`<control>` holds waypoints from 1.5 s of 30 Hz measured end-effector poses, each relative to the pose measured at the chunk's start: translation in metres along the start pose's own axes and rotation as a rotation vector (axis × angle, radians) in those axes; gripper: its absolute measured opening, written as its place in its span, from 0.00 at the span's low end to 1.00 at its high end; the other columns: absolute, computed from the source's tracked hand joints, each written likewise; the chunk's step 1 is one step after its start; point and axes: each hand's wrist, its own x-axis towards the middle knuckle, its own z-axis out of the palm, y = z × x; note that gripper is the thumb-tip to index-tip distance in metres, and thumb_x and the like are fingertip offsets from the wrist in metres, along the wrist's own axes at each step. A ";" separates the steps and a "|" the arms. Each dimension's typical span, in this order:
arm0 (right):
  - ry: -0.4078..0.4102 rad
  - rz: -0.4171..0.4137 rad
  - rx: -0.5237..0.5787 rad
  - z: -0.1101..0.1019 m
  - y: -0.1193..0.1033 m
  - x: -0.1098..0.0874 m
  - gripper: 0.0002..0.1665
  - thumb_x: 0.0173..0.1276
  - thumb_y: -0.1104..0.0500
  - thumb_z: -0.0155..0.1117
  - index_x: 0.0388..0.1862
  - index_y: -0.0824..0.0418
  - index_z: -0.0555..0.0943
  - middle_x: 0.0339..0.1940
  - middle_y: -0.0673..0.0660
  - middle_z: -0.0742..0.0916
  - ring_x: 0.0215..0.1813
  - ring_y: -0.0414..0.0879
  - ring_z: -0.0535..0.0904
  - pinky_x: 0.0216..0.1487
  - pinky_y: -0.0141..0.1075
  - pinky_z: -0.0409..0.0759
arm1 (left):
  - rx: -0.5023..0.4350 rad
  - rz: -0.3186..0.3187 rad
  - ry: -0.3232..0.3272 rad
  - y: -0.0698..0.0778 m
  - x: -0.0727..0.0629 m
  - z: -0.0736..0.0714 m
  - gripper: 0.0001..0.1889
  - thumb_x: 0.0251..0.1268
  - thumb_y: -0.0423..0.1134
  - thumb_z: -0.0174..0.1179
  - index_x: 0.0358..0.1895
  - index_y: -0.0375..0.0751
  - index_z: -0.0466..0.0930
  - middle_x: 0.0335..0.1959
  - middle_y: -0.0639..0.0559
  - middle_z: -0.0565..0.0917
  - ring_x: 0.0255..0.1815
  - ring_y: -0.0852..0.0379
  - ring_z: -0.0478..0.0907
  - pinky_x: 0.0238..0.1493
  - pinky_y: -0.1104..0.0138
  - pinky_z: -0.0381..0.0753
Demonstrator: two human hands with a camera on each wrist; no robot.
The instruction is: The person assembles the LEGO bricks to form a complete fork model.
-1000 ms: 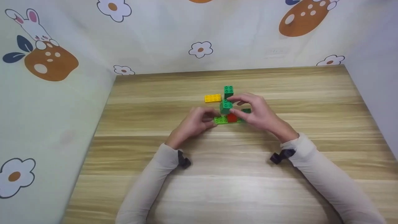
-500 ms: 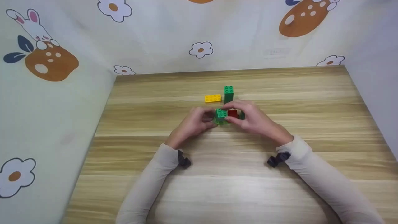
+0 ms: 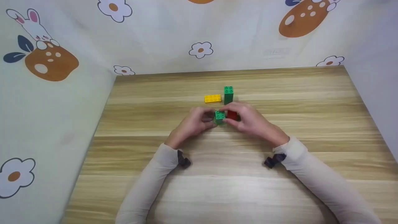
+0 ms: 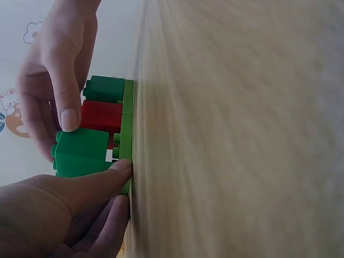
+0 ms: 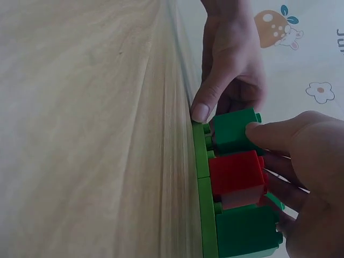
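My right hand [image 3: 250,119] pinches a green toy building block [image 3: 220,115] between thumb and fingers. In the left wrist view that green block [image 4: 81,153] is slightly tilted, above the studs at one end of a low light-green base [image 4: 126,126]. My left hand [image 3: 193,123] grips this end of the base at table level, its thumb [image 4: 121,165] on the side. A red block [image 5: 236,177] stands on the base beside the held one, and a darker green block [image 5: 247,231] beyond it. A seam divides the base into two pieces.
A flat yellow block [image 3: 213,98] lies behind the hands on the wooden table [image 3: 199,186]. To its right a tall green block or stack [image 3: 228,95] stands upright, close behind my right hand. A patterned cloth wall [image 3: 161,43] borders the table's back.
My right hand has carried the green block left and down, from above the red block to the base's left end. My left hand has stayed in place. The yellow block has not moved.
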 end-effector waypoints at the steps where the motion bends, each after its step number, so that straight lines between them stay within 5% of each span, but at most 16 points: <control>1: -0.005 0.005 -0.011 0.000 -0.001 0.001 0.23 0.73 0.57 0.77 0.65 0.53 0.87 0.62 0.54 0.91 0.61 0.53 0.87 0.65 0.52 0.87 | -0.002 0.001 0.000 0.000 0.000 0.000 0.21 0.69 0.32 0.75 0.64 0.44 0.87 0.60 0.49 0.91 0.61 0.56 0.89 0.68 0.60 0.87; 15: -0.027 0.008 -0.058 0.003 -0.001 0.010 0.22 0.74 0.56 0.76 0.66 0.51 0.88 0.58 0.51 0.92 0.52 0.48 0.86 0.55 0.46 0.85 | 0.026 0.034 0.021 -0.003 0.000 -0.001 0.27 0.67 0.32 0.76 0.69 0.51 0.85 0.63 0.53 0.90 0.60 0.58 0.89 0.66 0.62 0.87; 23: -0.013 0.007 -0.056 0.004 0.001 0.008 0.21 0.74 0.56 0.76 0.64 0.52 0.89 0.60 0.51 0.93 0.59 0.49 0.88 0.68 0.53 0.84 | 0.015 0.043 0.024 -0.004 0.000 0.000 0.25 0.68 0.32 0.76 0.67 0.49 0.86 0.61 0.53 0.91 0.59 0.58 0.90 0.64 0.63 0.88; 45: -0.016 -0.021 -0.076 0.004 0.002 0.009 0.20 0.74 0.54 0.77 0.63 0.53 0.90 0.58 0.50 0.93 0.57 0.53 0.88 0.68 0.54 0.81 | 0.085 0.035 0.036 -0.004 0.001 -0.002 0.22 0.64 0.35 0.78 0.61 0.45 0.88 0.55 0.53 0.92 0.56 0.58 0.90 0.65 0.63 0.88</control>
